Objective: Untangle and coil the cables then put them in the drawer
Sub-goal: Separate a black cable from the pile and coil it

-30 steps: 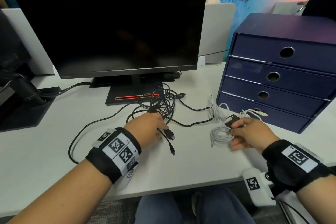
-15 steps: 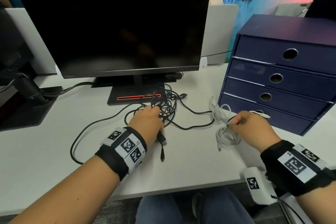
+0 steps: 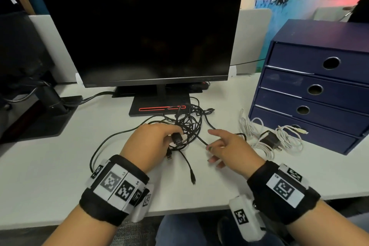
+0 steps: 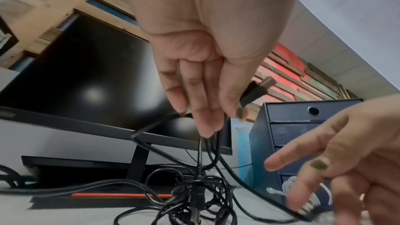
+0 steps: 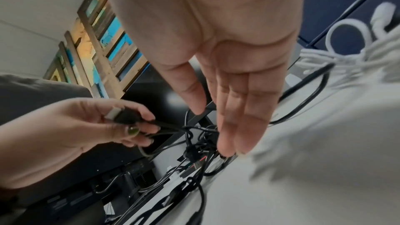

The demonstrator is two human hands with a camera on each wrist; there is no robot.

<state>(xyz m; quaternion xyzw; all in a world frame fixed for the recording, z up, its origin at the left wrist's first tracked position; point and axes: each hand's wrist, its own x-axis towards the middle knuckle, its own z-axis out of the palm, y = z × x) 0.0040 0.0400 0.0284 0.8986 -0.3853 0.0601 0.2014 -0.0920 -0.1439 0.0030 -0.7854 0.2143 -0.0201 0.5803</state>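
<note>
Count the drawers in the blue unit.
4, stacked in the blue unit at the desk's right: top drawer, second, third, bottom with white cables lying in front. All shut; none looks hidden.

Front of table (image 3: 199,195): open room.
Back: monitor (image 3: 139,26) blocks.
Right: drawer box (image 3: 311,94) blocks.
Middle: black cable tangle (image 3: 191,124).

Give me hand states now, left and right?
Left hand: holding a black cable plug.
Right hand: open, holding nothing.
</note>
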